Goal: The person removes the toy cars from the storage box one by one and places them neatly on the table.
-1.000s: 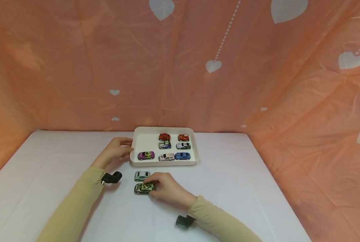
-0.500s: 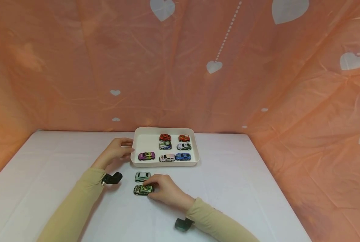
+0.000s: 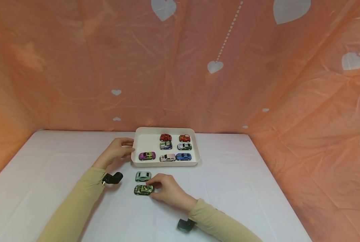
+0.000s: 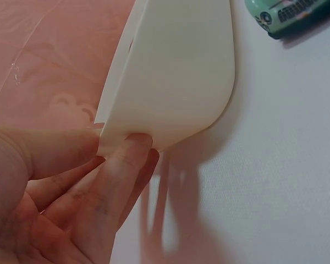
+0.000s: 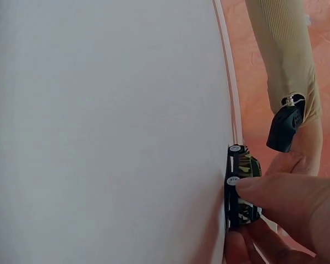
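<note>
At the back of the table stands a white tray (image 3: 165, 164) with several toy cars in it. My left hand (image 3: 114, 149) grips its left end; in the left wrist view the thumb lies over the rim and the fingers (image 4: 133, 151) press on the outer wall. In front of the tray, my right hand (image 3: 169, 191) holds a camouflage toy car (image 3: 142, 190) at its right end. The right wrist view shows the thumb (image 5: 256, 190) against a wheel, other fingers curled beyond. A pale green toy car (image 3: 143, 176) sits between that car and the tray.
Inside the tray, a purple car (image 3: 147, 156), a pinkish-white car (image 3: 167, 158) and a blue car (image 3: 183, 156) line the front side. Red and patterned cars (image 3: 165, 137) sit behind them. An orange curtain (image 3: 180, 84) hangs around the back and sides of the table.
The camouflage car has shifted slightly towards me, away from the pale green car. My right fingers have slid a little off its roof to the right. The left hand keeps its place.
</note>
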